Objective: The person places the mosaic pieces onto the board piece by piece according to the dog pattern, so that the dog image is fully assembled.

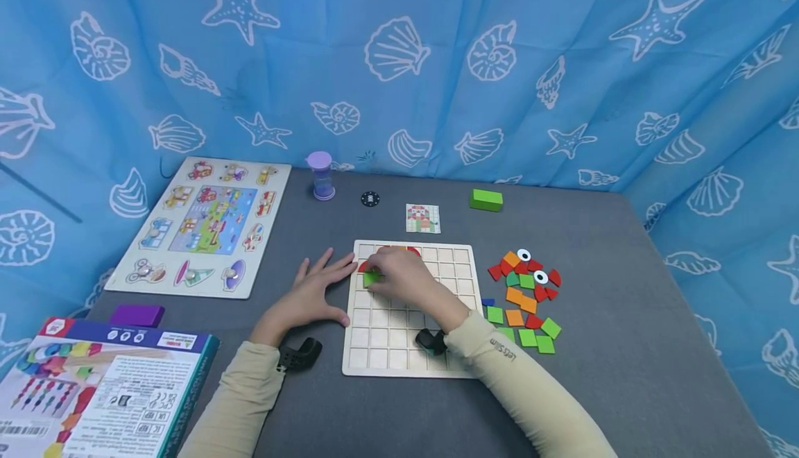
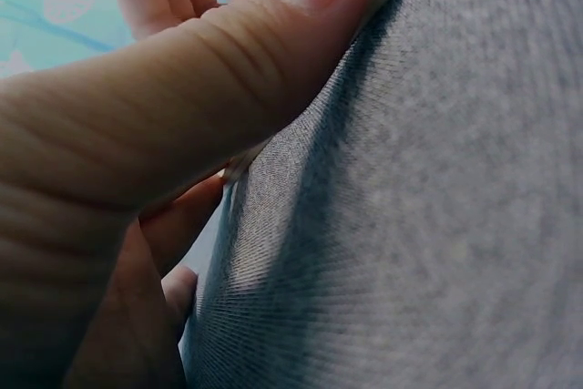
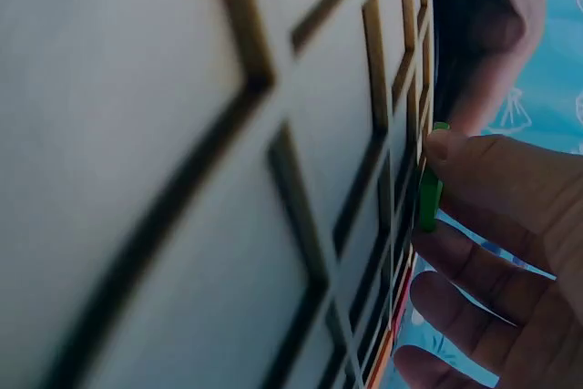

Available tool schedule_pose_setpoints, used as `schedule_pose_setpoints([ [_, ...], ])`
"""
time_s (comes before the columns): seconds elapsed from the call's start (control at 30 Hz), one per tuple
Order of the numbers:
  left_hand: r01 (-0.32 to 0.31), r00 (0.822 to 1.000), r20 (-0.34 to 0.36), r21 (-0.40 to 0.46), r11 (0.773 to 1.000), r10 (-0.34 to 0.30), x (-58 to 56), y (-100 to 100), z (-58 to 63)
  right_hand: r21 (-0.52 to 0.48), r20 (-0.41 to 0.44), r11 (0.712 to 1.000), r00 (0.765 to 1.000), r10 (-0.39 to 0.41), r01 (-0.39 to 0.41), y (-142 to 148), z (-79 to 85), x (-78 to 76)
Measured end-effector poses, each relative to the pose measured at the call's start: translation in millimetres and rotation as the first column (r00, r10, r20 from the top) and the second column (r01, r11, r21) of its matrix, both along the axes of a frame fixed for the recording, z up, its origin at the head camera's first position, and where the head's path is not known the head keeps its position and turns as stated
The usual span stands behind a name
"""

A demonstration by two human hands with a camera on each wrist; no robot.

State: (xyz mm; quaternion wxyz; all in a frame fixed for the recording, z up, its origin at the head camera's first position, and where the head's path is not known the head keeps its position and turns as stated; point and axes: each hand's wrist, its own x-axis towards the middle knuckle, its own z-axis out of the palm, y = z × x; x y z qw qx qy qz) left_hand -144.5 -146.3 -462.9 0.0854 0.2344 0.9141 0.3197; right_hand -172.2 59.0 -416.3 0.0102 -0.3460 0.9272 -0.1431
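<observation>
A pale wooden grid board (image 1: 377,359) lies flat on the grey table. Over its upper left part, my right hand (image 1: 404,276) pinches a green square tile (image 3: 430,190) between thumb and fingers, at the grid's surface. Red pieces (image 1: 413,250) sit in the board's top row, partly hidden by that hand. My left hand (image 1: 310,296) has its fingers spread along the board's left edge, thumb and fingertips touching the rim; its thumb (image 2: 228,79) fills much of the left wrist view. A small picture card (image 1: 422,218) lies beyond the board.
Right of the board lie loose red, green and orange tiles (image 1: 527,338) and white rings (image 1: 540,277). Behind stand a green block (image 1: 486,200), a black disc (image 1: 370,198) and a sand timer (image 1: 322,177). A peg puzzle (image 1: 262,264), purple block (image 1: 137,316) and box (image 1: 87,388) occupy the left.
</observation>
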Motion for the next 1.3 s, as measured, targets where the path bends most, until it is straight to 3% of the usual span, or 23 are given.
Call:
schedule_pose_setpoints([
  [0.4,0.007,1.0,-0.001,0.007,1.0,-0.007,0.5,-0.6,4.4,0.035,0.025,0.999,1.0,-0.016,0.015,-11.7,-3.6,-0.5],
  [0.53,0.004,1.0,0.003,0.006,1.0,-0.004,0.5,-0.1,3.7,-0.019,0.079,0.999,0.997,-0.026,0.027,-2.6,1.3,-0.4],
  [0.7,-0.002,1.0,0.011,0.002,1.0,0.002,0.0,1.0,3.1,-0.132,0.13,0.985,0.987,-0.091,0.108,32.6,16.4,-0.5],
  [0.87,-0.01,1.0,0.017,0.001,1.0,0.01,-0.3,0.7,2.6,-0.161,0.143,0.96,0.968,-0.207,0.23,88.1,21.4,-1.2],
  [1.1,-0.004,1.0,0.013,0.002,1.0,0.004,-0.2,0.5,1.9,-0.049,0.093,0.955,0.953,-0.288,0.293,164.1,9.9,-0.7],
  [1.3,-0.002,1.0,0.011,0.014,1.0,0.002,0.8,0.8,0.9,0.072,0.076,0.949,0.947,-0.312,0.307,187.3,1.0,-1.2],
])
